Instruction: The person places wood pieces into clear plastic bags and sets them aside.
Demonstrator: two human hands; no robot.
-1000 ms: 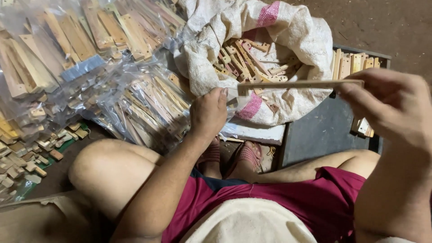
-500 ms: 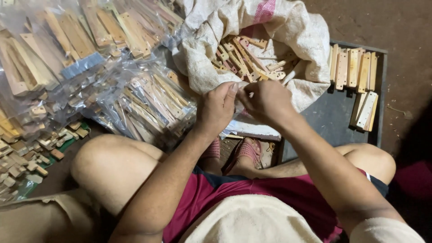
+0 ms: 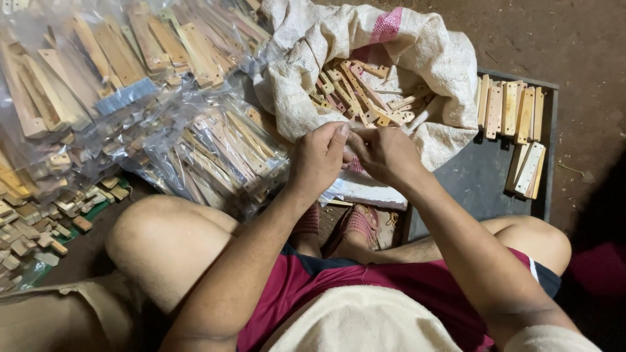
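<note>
My left hand (image 3: 318,160) and my right hand (image 3: 385,153) meet fingertip to fingertip just in front of an open white woven sack (image 3: 430,58). The fingers of both are curled and pinched together. Whatever sits between them is hidden by the fingers. Inside the sack lies a heap of short wooden strips (image 3: 355,91) with holes in them. I sit with my knees apart and my sandalled feet (image 3: 355,225) below the hands.
Clear plastic bags of wooden strips (image 3: 215,153) are piled at the left and back left. Small wooden blocks (image 3: 32,228) litter the floor at the far left. A dark tray (image 3: 486,179) at the right holds rows of flat wooden pieces (image 3: 512,111). Bare dirt floor lies beyond it.
A second ago my right hand held a long thin wooden stick out to the right. It has come in to meet my left hand, and the stick is no longer in sight.
</note>
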